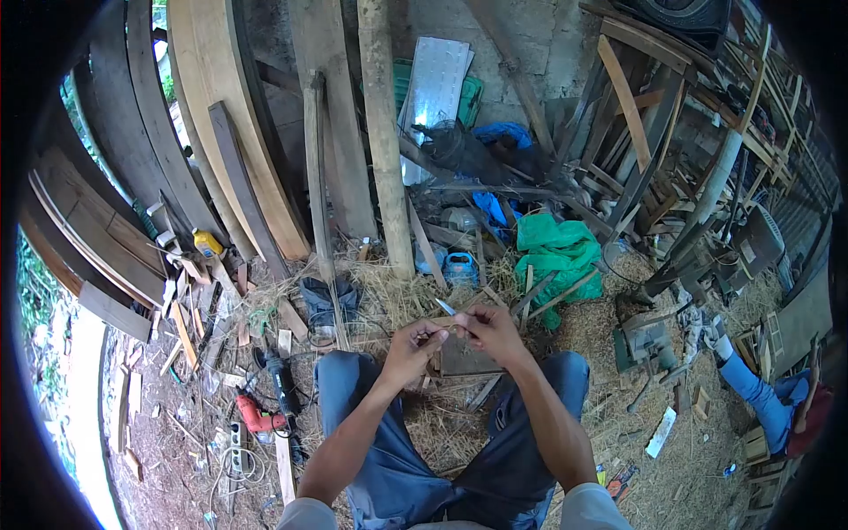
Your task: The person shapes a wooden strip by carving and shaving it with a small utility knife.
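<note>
My two hands meet in front of my knees, fingertips nearly touching. My right hand (490, 336) is closed on what looks like a small knife (445, 307), its pale pointed blade sticking out up and to the left. Its handle is hidden by the fingers. My left hand (412, 350) is closed in a pinch beside the right fingertips, on something too small to make out. Below the hands, between my knees, lies a dark flat board (466, 358) on the shavings.
A red drill (258, 415) and an angle grinder (281, 385) lie left of my knees, near a power strip (237, 450). Planks (238, 132) and a pole (382, 150) stand ahead. A green sack (558, 256) lies front right. Another person's blue sleeve (751, 389) shows at right.
</note>
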`<state>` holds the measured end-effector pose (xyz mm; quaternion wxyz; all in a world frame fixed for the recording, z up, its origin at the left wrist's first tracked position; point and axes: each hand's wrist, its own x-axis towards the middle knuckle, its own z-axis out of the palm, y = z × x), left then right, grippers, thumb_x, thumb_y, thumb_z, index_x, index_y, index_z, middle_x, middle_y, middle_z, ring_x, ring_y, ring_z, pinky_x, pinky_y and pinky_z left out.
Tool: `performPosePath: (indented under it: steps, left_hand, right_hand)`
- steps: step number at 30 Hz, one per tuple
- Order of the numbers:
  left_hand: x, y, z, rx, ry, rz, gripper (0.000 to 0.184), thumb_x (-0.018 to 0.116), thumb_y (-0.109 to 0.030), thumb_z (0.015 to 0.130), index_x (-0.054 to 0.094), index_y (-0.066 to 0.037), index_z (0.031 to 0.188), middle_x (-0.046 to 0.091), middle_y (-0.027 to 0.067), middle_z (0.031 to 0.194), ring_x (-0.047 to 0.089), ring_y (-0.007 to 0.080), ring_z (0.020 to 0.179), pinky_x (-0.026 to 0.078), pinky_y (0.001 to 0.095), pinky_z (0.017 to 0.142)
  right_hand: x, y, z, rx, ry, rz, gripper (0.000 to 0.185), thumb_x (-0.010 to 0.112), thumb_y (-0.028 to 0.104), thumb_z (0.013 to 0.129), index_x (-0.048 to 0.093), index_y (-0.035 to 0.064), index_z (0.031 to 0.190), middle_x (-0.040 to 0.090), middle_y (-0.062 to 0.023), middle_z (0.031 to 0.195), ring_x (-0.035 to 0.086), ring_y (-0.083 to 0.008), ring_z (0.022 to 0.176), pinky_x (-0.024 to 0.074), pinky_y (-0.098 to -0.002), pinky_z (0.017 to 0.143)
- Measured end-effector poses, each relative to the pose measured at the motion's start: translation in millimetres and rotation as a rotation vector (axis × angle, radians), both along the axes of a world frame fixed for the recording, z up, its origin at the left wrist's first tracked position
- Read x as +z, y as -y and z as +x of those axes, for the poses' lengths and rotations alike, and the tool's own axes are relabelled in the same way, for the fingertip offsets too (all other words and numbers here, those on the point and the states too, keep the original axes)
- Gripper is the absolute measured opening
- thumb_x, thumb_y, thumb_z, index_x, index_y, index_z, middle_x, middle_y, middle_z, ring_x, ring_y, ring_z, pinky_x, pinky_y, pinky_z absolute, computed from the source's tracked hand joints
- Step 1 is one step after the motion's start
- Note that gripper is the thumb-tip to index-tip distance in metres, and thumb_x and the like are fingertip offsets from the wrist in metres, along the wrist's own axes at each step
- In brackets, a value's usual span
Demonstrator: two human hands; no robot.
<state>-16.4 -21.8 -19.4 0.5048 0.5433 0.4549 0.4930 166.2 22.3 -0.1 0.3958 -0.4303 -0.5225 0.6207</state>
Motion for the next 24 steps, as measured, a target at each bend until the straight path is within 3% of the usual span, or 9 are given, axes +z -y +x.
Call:
performPosePath:
  steps: [5, 8, 10, 11, 16, 19, 22, 24]
  left_hand:
    - [7.0, 0.5, 4.2, 0.010, -0.035, -0.067, 0.009, 0.062, -0.008, 0.089, 0.061, 0.000, 0.087, 0.056, -0.0004, 0.071, 0.050, 0.0056, 0.066, 0.040, 0.0228, 0.062]
    - [0.6, -2.8, 1.6, 0.000, 0.031, -0.019, 0.008, 0.061, -0.007, 0.089, 0.061, 0.000, 0.087, 0.056, -0.0005, 0.071, 0.049, 0.0056, 0.065, 0.040, 0.0227, 0.061]
    - [7.9, 3.3, 0.0, -0.004, 0.001, -0.045, 0.007, 0.061, -0.007, 0.089, 0.061, 0.000, 0.087, 0.056, -0.0006, 0.070, 0.049, 0.0056, 0.065, 0.040, 0.0224, 0.061]
    - [7.1, 5.0, 0.5, -0.010, 0.004, -0.052, 0.007, 0.061, -0.007, 0.089, 0.061, 0.000, 0.087, 0.056, -0.0006, 0.070, 0.049, 0.0056, 0.065, 0.040, 0.0224, 0.061]
    - [4.3, 1.5, -1.1, -0.028, 0.039, -0.022, 0.008, 0.062, -0.009, 0.089, 0.061, -0.001, 0.087, 0.056, -0.0009, 0.070, 0.050, 0.0057, 0.065, 0.040, 0.0225, 0.061]
    - [2.7, -3.2, 2.7, 0.007, -0.031, 0.003, 0.009, 0.062, -0.010, 0.089, 0.061, -0.001, 0.087, 0.056, -0.0012, 0.070, 0.050, 0.0047, 0.063, 0.038, 0.0213, 0.056]
    - [2.2, -2.7, -3.1, -0.037, 0.004, 0.009, 0.010, 0.062, -0.010, 0.089, 0.061, -0.001, 0.087, 0.056, -0.0014, 0.069, 0.049, 0.0043, 0.063, 0.039, 0.0213, 0.057]
    - [-1.2, -4.4, -2.8, -0.026, 0.005, 0.013, 0.010, 0.062, -0.010, 0.089, 0.062, -0.001, 0.087, 0.056, -0.0016, 0.069, 0.049, 0.0040, 0.063, 0.038, 0.0211, 0.057]
  right_hand:
    - [-3.4, -2.7, -1.4, -0.020, -0.091, -0.033, 0.024, 0.063, 0.022, 0.088, 0.065, 0.0020, 0.075, 0.054, 0.0020, 0.059, 0.041, -0.0036, 0.046, 0.0309, -0.0214, 0.042]
    - [-5.0, -4.6, -5.1, 0.046, 0.047, 0.126, 0.023, 0.062, 0.020, 0.088, 0.064, 0.0014, 0.075, 0.054, 0.0019, 0.059, 0.042, -0.0035, 0.046, 0.0317, -0.0212, 0.042]
    - [-8.6, -8.0, -3.7, -0.212, -0.016, 0.135, 0.021, 0.062, 0.018, 0.087, 0.065, 0.0010, 0.076, 0.054, 0.0021, 0.059, 0.042, -0.0032, 0.047, 0.0319, -0.0210, 0.042]
    - [-10.9, -6.6, -1.1, -0.217, -0.012, 0.128, 0.021, 0.062, 0.018, 0.087, 0.065, 0.0010, 0.076, 0.054, 0.0021, 0.059, 0.042, -0.0032, 0.047, 0.0319, -0.0210, 0.042]
    - [-4.8, -2.9, 0.1, -0.003, -0.071, -0.090, 0.023, 0.063, 0.019, 0.089, 0.060, -0.0009, 0.077, 0.055, -0.0007, 0.062, 0.040, -0.0043, 0.045, 0.0281, -0.0202, 0.041]
    - [-1.3, -4.2, -5.6, -0.090, -0.123, -0.010, 0.026, 0.067, 0.023, 0.086, 0.063, -0.0018, 0.078, 0.053, 0.0010, 0.060, 0.041, -0.0033, 0.046, 0.0294, -0.0201, 0.040]
    - [0.2, 0.0, -6.7, 0.004, -0.068, -0.061, 0.024, 0.067, 0.021, 0.086, 0.063, -0.0013, 0.078, 0.052, 0.0013, 0.059, 0.040, -0.0034, 0.044, 0.0277, -0.0209, 0.040]
    - [-4.4, -13.3, -0.4, -0.072, -0.129, -0.038, 0.024, 0.067, 0.021, 0.086, 0.062, -0.0011, 0.078, 0.052, 0.0011, 0.059, 0.039, -0.0038, 0.044, 0.0272, -0.0211, 0.040]
